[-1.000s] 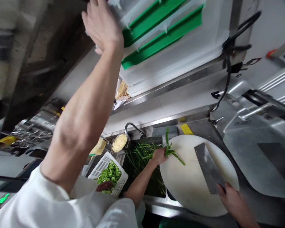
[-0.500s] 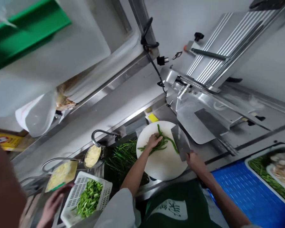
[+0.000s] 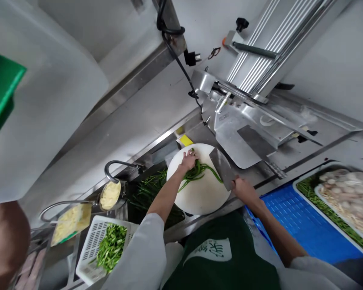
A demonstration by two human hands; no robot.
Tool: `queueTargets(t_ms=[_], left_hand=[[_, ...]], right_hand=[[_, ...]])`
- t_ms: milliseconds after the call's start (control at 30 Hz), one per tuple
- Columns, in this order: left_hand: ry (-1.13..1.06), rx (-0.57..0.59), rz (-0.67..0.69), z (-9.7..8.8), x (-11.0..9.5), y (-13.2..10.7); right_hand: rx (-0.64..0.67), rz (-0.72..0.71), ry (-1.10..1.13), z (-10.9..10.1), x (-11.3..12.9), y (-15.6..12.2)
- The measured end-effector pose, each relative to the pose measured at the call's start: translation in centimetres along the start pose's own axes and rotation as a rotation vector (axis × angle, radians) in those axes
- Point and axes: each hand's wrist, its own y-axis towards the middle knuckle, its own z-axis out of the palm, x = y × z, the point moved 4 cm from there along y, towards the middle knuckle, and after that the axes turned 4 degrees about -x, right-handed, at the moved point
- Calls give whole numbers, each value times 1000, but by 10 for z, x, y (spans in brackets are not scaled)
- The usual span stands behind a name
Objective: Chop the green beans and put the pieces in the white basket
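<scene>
A round white cutting board (image 3: 204, 201) carries several long green peppers (image 3: 211, 169), lying loosely on its left and middle. My left hand (image 3: 188, 160) is on these peppers near the board's upper left, fingers bent around some of them; what sits under the palm is hidden. In my right hand (image 3: 241, 189) is the handle of a cleaver (image 3: 222, 167). Its broad blade lies over the right part of the board, just beyond the pepper tips. More whole green peppers (image 3: 147, 191) fill the dark sink area left of the board.
A white basket (image 3: 89, 237) of cut green peppers stands lower left. Behind it are a metal pot (image 3: 121, 197) and a bag of pale food (image 3: 72, 221). A metal slicing machine (image 3: 245, 149) stands right; blue crates (image 3: 311, 225) and a food tray (image 3: 301, 189) lie lower right. Another person's arm (image 3: 7, 245) shows left.
My left hand has shifted toward the far edge of the board over the peppers. The cleaver stays at the right. The camera view has swung, and the other person's hand by the basket has left view.
</scene>
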Motion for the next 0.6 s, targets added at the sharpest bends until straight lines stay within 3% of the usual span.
queueTargets(t_ms=[100, 167, 367, 500, 600], left_hand=[[-1, -15, 10, -15, 8, -4], [-35, -88, 8, -29, 19, -13], [-443, -727, -145, -67, 70, -61], [-929, -908, -370, -57, 100, -90], [-1300, -830, -572, -32, 107, -99]], right_hand=[[17, -2, 6, 1, -5, 1], [20, 9, 13, 4, -8, 2], [26, 13, 17, 13, -14, 6], [42, 26, 13, 18, -16, 8], [35, 11, 17, 20, -16, 10]])
